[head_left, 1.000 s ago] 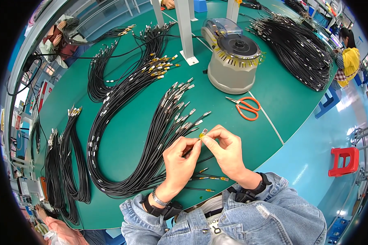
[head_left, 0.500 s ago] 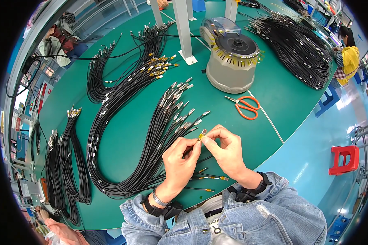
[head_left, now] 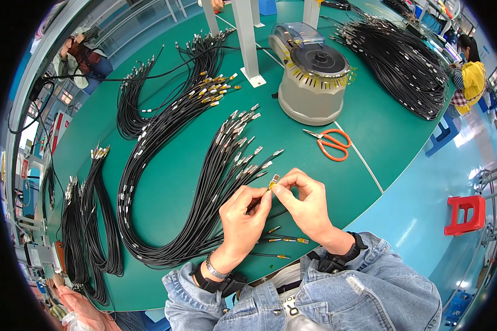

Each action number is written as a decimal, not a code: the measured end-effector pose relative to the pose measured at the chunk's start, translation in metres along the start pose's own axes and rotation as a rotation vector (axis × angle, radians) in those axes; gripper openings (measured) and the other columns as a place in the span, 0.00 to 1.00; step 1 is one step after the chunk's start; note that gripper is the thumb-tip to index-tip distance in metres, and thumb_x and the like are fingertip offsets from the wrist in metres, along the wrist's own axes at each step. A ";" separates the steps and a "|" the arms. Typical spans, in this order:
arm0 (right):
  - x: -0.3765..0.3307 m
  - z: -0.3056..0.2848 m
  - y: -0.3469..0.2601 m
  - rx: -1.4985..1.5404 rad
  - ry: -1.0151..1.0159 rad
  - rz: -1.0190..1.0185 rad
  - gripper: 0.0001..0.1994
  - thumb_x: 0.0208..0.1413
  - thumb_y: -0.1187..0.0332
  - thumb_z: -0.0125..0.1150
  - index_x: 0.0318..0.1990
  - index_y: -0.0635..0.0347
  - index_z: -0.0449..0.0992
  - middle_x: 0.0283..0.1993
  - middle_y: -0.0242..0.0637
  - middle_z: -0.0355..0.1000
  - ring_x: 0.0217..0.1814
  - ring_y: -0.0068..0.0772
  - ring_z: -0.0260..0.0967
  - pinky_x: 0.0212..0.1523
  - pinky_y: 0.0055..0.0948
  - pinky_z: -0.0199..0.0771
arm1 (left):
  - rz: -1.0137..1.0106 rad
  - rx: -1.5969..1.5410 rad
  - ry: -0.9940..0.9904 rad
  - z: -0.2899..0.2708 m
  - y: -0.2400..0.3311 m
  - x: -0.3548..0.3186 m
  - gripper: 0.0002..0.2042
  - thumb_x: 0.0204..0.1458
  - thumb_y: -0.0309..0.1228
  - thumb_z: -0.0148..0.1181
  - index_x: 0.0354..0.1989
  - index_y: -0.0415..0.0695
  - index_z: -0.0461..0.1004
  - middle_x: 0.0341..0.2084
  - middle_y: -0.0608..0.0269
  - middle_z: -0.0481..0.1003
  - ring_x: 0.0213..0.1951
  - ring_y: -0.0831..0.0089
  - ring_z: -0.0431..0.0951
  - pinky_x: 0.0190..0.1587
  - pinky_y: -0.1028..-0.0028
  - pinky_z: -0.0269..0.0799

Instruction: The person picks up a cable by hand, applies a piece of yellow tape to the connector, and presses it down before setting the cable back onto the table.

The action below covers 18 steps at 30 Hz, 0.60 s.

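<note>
Head view: left hand [head_left: 242, 216] and right hand [head_left: 308, 205] pinch one cable [head_left: 275, 179].

– What do the two hands hold?
– The left hand [head_left: 242, 215] and the right hand [head_left: 306, 204] pinch together at one small metal connector [head_left: 275, 178], which has yellow tape [head_left: 272, 185] on it.
– And what is around them?
– To the left, a large bundle of black cables [head_left: 165, 254] lies curved on the green table [head_left: 176, 182]. Beyond the hands are orange-handled scissors [head_left: 335, 145], and behind these stands a round grey tape dispenser [head_left: 312, 102].
</note>
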State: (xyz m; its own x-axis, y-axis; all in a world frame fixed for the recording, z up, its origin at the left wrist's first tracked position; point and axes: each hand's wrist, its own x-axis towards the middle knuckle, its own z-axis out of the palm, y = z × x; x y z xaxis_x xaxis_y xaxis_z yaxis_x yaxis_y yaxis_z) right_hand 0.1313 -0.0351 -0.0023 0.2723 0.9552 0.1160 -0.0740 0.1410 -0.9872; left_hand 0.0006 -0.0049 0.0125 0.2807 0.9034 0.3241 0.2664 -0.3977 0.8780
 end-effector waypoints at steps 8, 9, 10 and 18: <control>0.001 -0.002 0.002 0.127 -0.018 0.110 0.04 0.51 0.75 0.58 0.29 0.66 0.72 0.30 0.30 0.68 0.33 0.17 0.63 0.36 0.19 0.64 | 0.122 0.105 0.025 0.001 -0.001 0.000 0.03 0.43 0.18 0.61 0.26 0.37 0.73 0.18 0.66 0.70 0.17 0.85 0.66 0.17 0.84 0.59; 0.001 -0.002 0.001 0.142 -0.016 0.141 0.04 0.50 0.74 0.58 0.29 0.66 0.72 0.29 0.29 0.69 0.32 0.17 0.64 0.36 0.19 0.65 | 0.165 0.137 0.035 0.002 -0.001 0.000 0.04 0.43 0.18 0.61 0.26 0.37 0.73 0.18 0.66 0.70 0.16 0.86 0.65 0.17 0.84 0.58; 0.001 -0.003 0.000 0.157 -0.013 0.172 0.05 0.50 0.73 0.58 0.28 0.66 0.72 0.28 0.29 0.70 0.32 0.17 0.65 0.35 0.20 0.66 | 0.165 0.137 0.035 0.002 -0.002 0.000 0.04 0.43 0.18 0.61 0.26 0.37 0.73 0.18 0.66 0.70 0.16 0.86 0.65 0.17 0.84 0.58; 0.000 -0.002 -0.002 0.155 -0.008 0.198 0.05 0.51 0.72 0.58 0.29 0.66 0.73 0.27 0.29 0.70 0.31 0.17 0.64 0.35 0.19 0.66 | 0.209 0.186 0.110 0.006 -0.004 -0.003 0.08 0.41 0.18 0.63 0.30 0.41 0.73 0.16 0.68 0.69 0.14 0.85 0.63 0.15 0.84 0.57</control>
State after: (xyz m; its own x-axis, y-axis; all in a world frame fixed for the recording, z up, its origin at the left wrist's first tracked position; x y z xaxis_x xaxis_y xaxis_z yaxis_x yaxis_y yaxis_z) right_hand 0.1329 -0.0363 0.0000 0.2300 0.9702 -0.0765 -0.2712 -0.0116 -0.9625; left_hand 0.0038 -0.0071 0.0057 0.2480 0.8069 0.5361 0.3807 -0.5900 0.7120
